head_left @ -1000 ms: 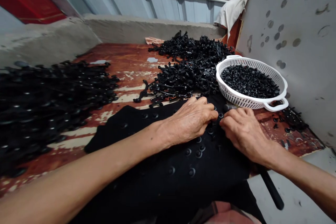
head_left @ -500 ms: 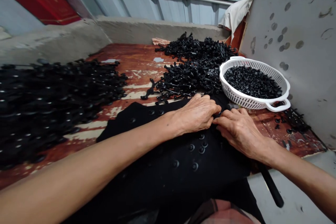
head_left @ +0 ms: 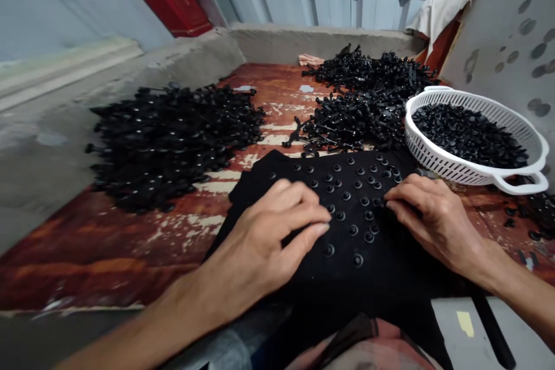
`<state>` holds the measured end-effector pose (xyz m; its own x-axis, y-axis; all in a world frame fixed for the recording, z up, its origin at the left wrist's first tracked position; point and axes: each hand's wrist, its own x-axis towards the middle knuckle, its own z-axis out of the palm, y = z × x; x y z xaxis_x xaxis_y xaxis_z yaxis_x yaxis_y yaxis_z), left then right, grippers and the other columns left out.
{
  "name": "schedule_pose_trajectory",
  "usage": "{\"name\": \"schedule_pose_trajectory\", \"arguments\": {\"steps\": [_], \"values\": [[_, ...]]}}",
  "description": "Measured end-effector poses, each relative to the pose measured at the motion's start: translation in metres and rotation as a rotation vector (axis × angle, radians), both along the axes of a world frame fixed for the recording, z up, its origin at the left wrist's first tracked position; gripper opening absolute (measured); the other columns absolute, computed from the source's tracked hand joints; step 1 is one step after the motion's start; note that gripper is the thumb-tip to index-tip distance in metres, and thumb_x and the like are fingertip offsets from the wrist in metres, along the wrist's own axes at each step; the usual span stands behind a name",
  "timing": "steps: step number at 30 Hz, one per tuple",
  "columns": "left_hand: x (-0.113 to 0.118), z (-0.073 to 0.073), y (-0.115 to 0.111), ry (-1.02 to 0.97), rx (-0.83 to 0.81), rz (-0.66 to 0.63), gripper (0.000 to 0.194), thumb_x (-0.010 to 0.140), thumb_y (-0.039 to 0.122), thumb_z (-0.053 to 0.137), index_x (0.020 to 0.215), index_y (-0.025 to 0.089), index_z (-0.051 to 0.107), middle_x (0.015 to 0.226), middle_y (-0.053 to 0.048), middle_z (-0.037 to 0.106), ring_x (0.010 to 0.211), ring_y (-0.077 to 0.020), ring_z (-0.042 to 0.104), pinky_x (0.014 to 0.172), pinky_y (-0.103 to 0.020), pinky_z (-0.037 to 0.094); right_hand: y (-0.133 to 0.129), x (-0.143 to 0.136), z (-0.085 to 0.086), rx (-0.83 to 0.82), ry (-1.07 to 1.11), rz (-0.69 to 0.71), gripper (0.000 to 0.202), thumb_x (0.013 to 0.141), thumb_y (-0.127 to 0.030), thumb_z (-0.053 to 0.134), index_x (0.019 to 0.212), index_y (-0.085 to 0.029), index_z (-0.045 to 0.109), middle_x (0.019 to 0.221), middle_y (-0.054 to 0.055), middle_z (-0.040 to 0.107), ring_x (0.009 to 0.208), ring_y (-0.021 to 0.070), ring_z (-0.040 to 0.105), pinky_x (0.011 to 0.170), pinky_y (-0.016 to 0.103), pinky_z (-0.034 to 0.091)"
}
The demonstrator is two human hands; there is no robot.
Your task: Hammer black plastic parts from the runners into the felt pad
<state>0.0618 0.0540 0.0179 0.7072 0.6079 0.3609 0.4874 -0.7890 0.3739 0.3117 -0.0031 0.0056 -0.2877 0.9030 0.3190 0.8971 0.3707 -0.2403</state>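
A black cloth (head_left: 303, 269) lies in front of me, with several small round black rubber-looking pieces (head_left: 346, 196) spread over it, each with a raised centre. Over its left part hovers my left hand (head_left: 277, 231), thumb and index finger drawn together close to one of these pieces; anything between the tips is hidden. At the cloth's right side, my right hand (head_left: 433, 219) has its thumb and forefinger pinched together beside the group of pieces. What that pinch holds, if anything, I cannot make out.
A white slotted basket (head_left: 453, 165) full of small black pieces stands at the right. Heaps of black branched parts lie at left (head_left: 173, 144) and at the back (head_left: 359, 110) of the worn red-brown tabletop (head_left: 108, 260). A spotted grey panel (head_left: 498, 40) rises on the right.
My hands, close together before, are now apart: the left has drawn back leftward, uncovering many round pieces on the cloth. The view has turned left.
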Motion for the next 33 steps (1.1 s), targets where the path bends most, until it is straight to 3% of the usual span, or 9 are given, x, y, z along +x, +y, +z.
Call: {"name": "schedule_pose_trajectory", "arguments": {"steps": [2, 6, 12, 16, 21, 27, 30, 33], "values": [[-0.015, -0.015, -0.019, -0.007, 0.011, 0.062, 0.021, 0.092, 0.017, 0.049, 0.090, 0.021, 0.069, 0.084, -0.003, 0.065, 0.081, -0.0162, 0.054, 0.073, -0.031, 0.044, -0.001, -0.016, 0.006, 0.001, 0.029, 0.075, 0.016, 0.095, -0.018, 0.051, 0.091, -0.021, 0.066, 0.085, 0.004, 0.066, 0.076, 0.0195, 0.059, 0.067, 0.034, 0.033], [-0.025, -0.037, -0.043, 0.036, 0.029, 0.149, 0.018, 0.092, 0.018, 0.050, 0.089, 0.024, 0.067, 0.084, -0.002, 0.068, 0.080, -0.0179, 0.056, 0.072, -0.035, 0.041, 0.009, -0.057, 0.010, -0.006, -0.177, 0.175, 0.017, 0.092, -0.016, 0.055, 0.081, -0.023, 0.066, 0.078, 0.004, 0.063, 0.068, 0.0205, 0.053, 0.062, 0.037, 0.027], [-0.030, -0.043, -0.056, 0.006, 0.096, 0.223, 0.016, 0.091, 0.021, 0.051, 0.093, 0.024, 0.067, 0.085, -0.002, 0.071, 0.082, -0.0201, 0.058, 0.074, -0.038, 0.039, 0.024, -0.080, 0.002, 0.001, -0.278, 0.213, 0.017, 0.088, -0.014, 0.058, 0.076, -0.024, 0.065, 0.079, 0.003, 0.062, 0.069, 0.0206, 0.051, 0.063, 0.036, 0.027], [-0.039, -0.036, -0.045, -0.014, 0.095, 0.225, 0.017, 0.091, 0.021, 0.051, 0.098, 0.023, 0.067, 0.089, -0.003, 0.071, 0.086, -0.0207, 0.059, 0.078, -0.038, 0.040, 0.013, -0.067, 0.009, 0.056, -0.217, 0.168, 0.013, 0.091, -0.019, 0.056, 0.092, -0.023, 0.068, 0.082, 0.006, 0.064, 0.070, 0.0224, 0.054, 0.063, 0.037, 0.030], [-0.043, -0.031, -0.021, 0.085, 0.115, 0.220, 0.022, 0.093, 0.021, 0.049, 0.094, 0.024, 0.071, 0.092, -0.004, 0.070, 0.087, -0.0206, 0.057, 0.077, -0.037, 0.041, -0.003, -0.028, 0.011, 0.209, -0.021, 0.067, 0.020, 0.095, -0.018, 0.049, 0.106, -0.018, 0.066, 0.082, 0.007, 0.064, 0.073, 0.0227, 0.059, 0.064, 0.036, 0.039], [-0.042, -0.032, -0.002, 0.184, 0.041, 0.170, 0.026, 0.092, 0.026, 0.045, 0.079, 0.025, 0.068, 0.083, -0.003, 0.067, 0.078, -0.0218, 0.053, 0.068, -0.037, 0.038, -0.011, 0.016, -0.002, 0.113, -0.036, -0.142, 0.021, 0.095, -0.018, 0.048, 0.099, -0.019, 0.068, 0.080, 0.006, 0.064, 0.071, 0.0222, 0.061, 0.064, 0.035, 0.046], [-0.045, -0.027, 0.007, 0.272, -0.086, 0.138, 0.027, 0.092, 0.028, 0.044, 0.080, 0.027, 0.067, 0.082, -0.002, 0.066, 0.079, -0.0215, 0.054, 0.071, -0.037, 0.040, -0.018, 0.022, -0.006, 0.079, -0.100, -0.185, 0.022, 0.094, -0.017, 0.048, 0.098, -0.019, 0.070, 0.081, 0.007, 0.064, 0.075, 0.0234, 0.061, 0.068, 0.035, 0.046], [-0.045, -0.023, 0.012, 0.342, -0.112, 0.166, 0.027, 0.089, 0.029, 0.045, 0.076, 0.027, 0.068, 0.080, -0.002, 0.065, 0.077, -0.0221, 0.054, 0.069, -0.037, 0.040, -0.023, 0.022, -0.008, 0.028, -0.143, -0.180, 0.023, 0.093, -0.016, 0.048, 0.097, -0.017, 0.071, 0.082, 0.008, 0.065, 0.077, 0.0242, 0.061, 0.069, 0.035, 0.045]]}}
